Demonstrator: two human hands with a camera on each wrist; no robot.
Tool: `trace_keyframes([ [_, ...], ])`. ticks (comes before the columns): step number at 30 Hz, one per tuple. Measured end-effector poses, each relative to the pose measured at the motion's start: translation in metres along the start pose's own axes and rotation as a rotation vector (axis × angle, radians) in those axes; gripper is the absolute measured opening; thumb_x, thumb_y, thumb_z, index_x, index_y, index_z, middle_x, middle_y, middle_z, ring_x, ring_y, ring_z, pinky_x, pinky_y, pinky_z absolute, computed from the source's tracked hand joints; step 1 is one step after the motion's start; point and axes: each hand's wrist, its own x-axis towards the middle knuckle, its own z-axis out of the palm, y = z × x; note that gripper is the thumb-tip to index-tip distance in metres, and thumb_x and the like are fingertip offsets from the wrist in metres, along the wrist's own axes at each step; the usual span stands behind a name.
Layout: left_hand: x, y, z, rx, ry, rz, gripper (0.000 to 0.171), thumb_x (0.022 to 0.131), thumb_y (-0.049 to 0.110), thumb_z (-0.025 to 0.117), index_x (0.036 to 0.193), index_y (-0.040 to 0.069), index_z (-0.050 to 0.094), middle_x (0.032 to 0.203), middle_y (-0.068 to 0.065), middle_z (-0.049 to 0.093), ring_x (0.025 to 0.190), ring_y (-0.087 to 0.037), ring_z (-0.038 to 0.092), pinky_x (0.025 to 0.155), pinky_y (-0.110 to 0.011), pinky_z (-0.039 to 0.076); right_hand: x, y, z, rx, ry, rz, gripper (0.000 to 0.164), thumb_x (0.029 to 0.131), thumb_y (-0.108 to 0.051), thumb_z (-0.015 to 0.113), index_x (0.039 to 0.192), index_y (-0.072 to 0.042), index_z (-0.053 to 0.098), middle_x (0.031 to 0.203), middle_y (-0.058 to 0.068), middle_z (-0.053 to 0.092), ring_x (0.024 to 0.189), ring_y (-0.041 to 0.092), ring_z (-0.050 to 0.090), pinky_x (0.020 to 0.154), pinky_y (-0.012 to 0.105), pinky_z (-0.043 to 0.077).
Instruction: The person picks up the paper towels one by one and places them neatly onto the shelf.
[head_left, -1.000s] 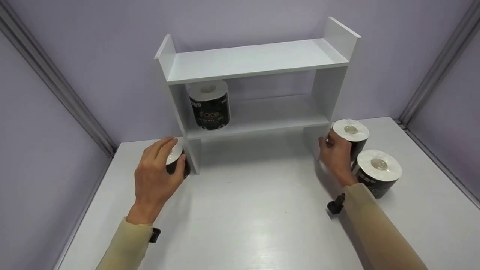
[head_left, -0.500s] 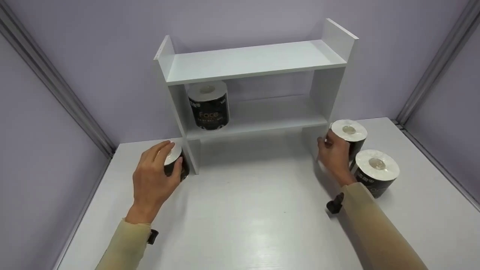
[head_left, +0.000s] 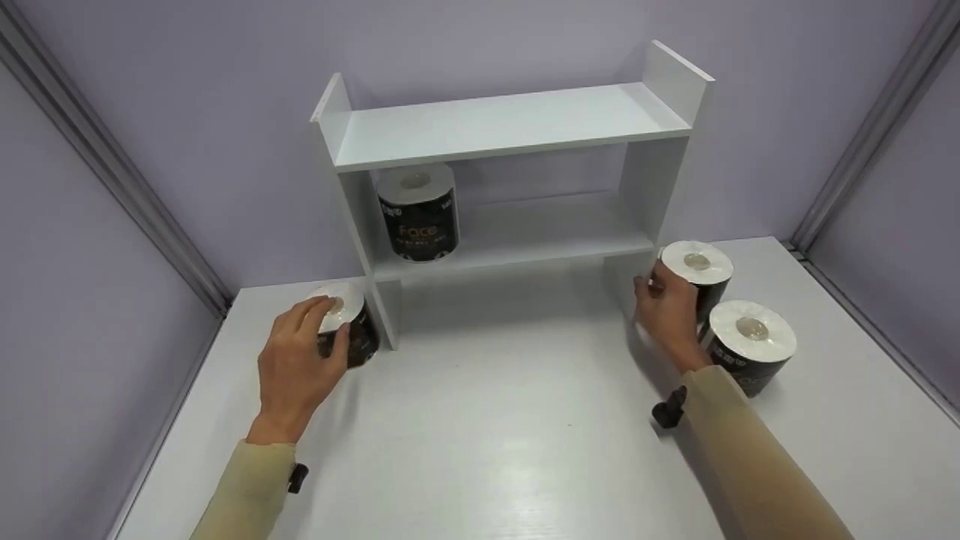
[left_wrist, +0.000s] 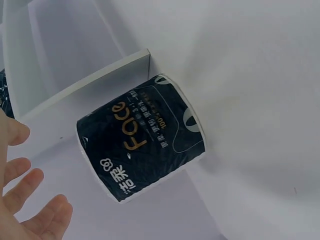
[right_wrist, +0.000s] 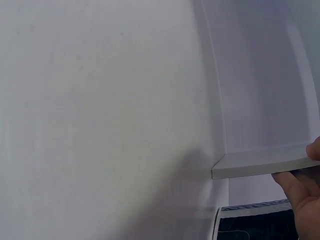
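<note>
My left hand is held over a toilet roll standing by the shelf's left foot. In the left wrist view its spread fingers are apart from this roll, whose black wrapper reads "Face". My right hand pinches the lower right side panel of the white shelf unit. The right wrist view has the thumb on one side of that panel and fingers on the other. Another toilet roll is upright on the middle shelf, at its left end.
Outside the shelf's right side, two more wrapped toilet rolls stand upright, one behind and one nearer. The white table runs back to a pale purple wall, with metal-framed panels at both sides.
My left hand has drawn back leftward and toward me from the left toilet roll, uncovering more of it. The right hand keeps its hold on the shelf. The view has shifted slightly.
</note>
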Motion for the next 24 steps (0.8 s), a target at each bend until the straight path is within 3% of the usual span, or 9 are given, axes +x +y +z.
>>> trace_keyframes([
  [4, -0.003, -0.004, 0.005, 0.012, -0.001, 0.015, 0.039, 0.093, 0.012, 0.081, 0.13, 0.004, 0.074, 0.131, -0.016, 0.072, 0.122, -0.043, 0.066, 0.089, -0.058, 0.061, -0.001, 0.0, 0.0, 0.007, 0.003, -0.004, 0.017, 0.099, 0.005, 0.064, 0.114, 0.009, 0.072, 0.116, 0.03, 0.076, 0.101, 0.044, 0.078, 0.089, 0.048, 0.065],
  [5, -0.004, -0.005, 0.007, 0.016, -0.002, 0.02, 0.039, 0.092, 0.012, 0.082, 0.13, 0.004, 0.074, 0.131, -0.016, 0.072, 0.122, -0.043, 0.066, 0.09, -0.059, 0.061, -0.001, 0.0, 0.0, 0.005, 0.008, -0.01, 0.014, 0.099, 0.005, 0.065, 0.111, 0.009, 0.071, 0.113, 0.03, 0.077, 0.101, 0.044, 0.078, 0.089, 0.043, 0.066],
  [11, -0.005, -0.011, 0.013, 0.06, -0.009, 0.024, 0.039, 0.093, 0.016, 0.082, 0.129, 0.003, 0.074, 0.13, -0.018, 0.073, 0.125, -0.05, 0.063, 0.091, -0.066, 0.058, -0.001, 0.0, 0.001, -0.017, 0.029, -0.029, 0.006, 0.099, 0.004, 0.066, 0.099, 0.01, 0.067, 0.102, 0.031, 0.076, 0.099, 0.044, 0.077, 0.086, 0.046, 0.063],
  [12, -0.005, -0.012, 0.014, 0.067, -0.01, 0.022, 0.04, 0.093, 0.016, 0.082, 0.129, 0.003, 0.074, 0.13, -0.018, 0.073, 0.126, -0.05, 0.062, 0.09, -0.067, 0.058, -0.001, 0.001, 0.001, -0.018, 0.027, -0.026, 0.007, 0.099, 0.003, 0.065, 0.101, 0.01, 0.068, 0.103, 0.031, 0.076, 0.1, 0.044, 0.077, 0.087, 0.054, 0.063],
  [14, -0.005, -0.013, 0.016, 0.077, -0.013, 0.016, 0.04, 0.092, 0.017, 0.083, 0.129, 0.003, 0.074, 0.13, -0.018, 0.073, 0.127, -0.052, 0.062, 0.089, -0.068, 0.058, -0.001, 0.001, 0.001, -0.019, 0.025, -0.022, 0.009, 0.1, 0.003, 0.065, 0.102, 0.01, 0.068, 0.105, 0.031, 0.076, 0.101, 0.044, 0.077, 0.087, 0.056, 0.063],
  [24, -0.006, -0.015, 0.027, 0.113, -0.039, -0.018, 0.043, 0.093, 0.018, 0.081, 0.131, 0.001, 0.073, 0.134, -0.02, 0.072, 0.131, -0.058, 0.058, 0.09, -0.073, 0.055, -0.002, 0.001, 0.002, 0.0, 0.014, -0.009, 0.014, 0.1, 0.004, 0.064, 0.111, 0.01, 0.07, 0.117, 0.031, 0.075, 0.104, 0.045, 0.077, 0.09, 0.055, 0.064],
])
